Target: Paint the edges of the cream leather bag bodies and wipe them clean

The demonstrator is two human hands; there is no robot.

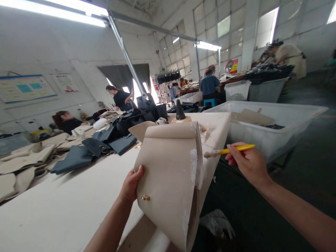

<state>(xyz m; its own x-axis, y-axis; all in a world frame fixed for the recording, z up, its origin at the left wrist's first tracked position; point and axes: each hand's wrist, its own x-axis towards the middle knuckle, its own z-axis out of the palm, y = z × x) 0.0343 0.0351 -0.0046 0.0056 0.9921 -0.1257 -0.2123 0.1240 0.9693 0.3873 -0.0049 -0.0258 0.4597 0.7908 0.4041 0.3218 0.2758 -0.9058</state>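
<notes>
My left hand (132,183) grips the left edge of a beige leather bag piece (165,168), thumb on its front face. The piece is tilted up, with a rolled or folded top and a small gold clasp (146,197) near the lower left. Whitish, wet-looking glue runs in patches down its right edge. Held in my right hand (245,159) is a yellow-handled brush (236,148), pinched between thumb and fingers. Its clotted bristles point left, just beside the glued edge; a thin strand hangs near them. Behind the piece stands a pot with a black cone-shaped top (180,110).
The white table (78,206) runs to the left, with dark blue bag pieces (76,159) and beige pieces (23,157) piled on it. A white plastic bin (275,126) stands at the right. Several people work farther back. A clear plastic bag (217,224) lies below the table edge.
</notes>
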